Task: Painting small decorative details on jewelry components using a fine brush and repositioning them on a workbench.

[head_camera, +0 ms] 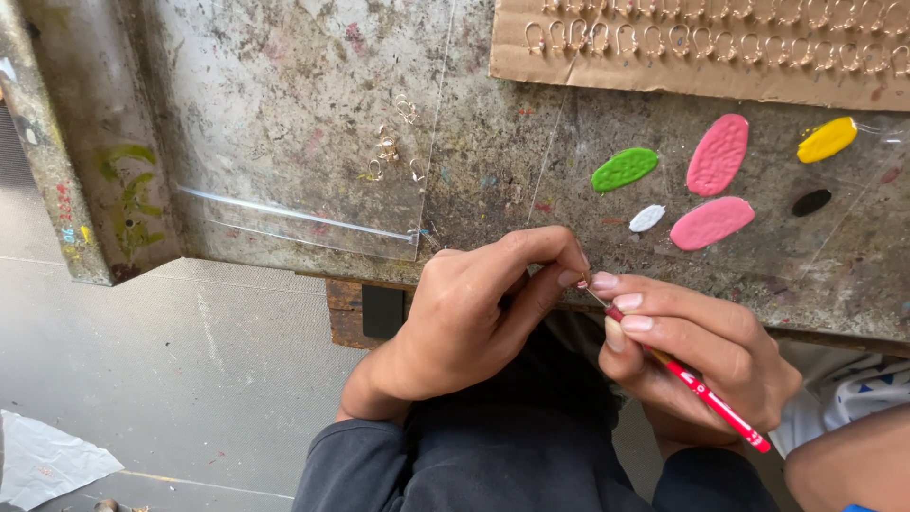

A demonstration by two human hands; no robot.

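Presently the left hand [474, 318] is pinching a tiny metal piece [581, 282] at its fingertips; the right hand [697, 346] is gripping a red brush [701, 391] against it. Clear sheet [303, 123] at 11 o'clock is carrying loose hooks [389, 147]. Paint blobs [716, 180] are sitting at 1 o'clock on the stained worktable [512, 142], below a cardboard strip [711, 47].

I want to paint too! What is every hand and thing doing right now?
left hand: pinching a tiny metal piece
right hand: gripping the red brush
red brush: tip at the piece
colour blobs: flattened on the table
cardboard: lined with hooks
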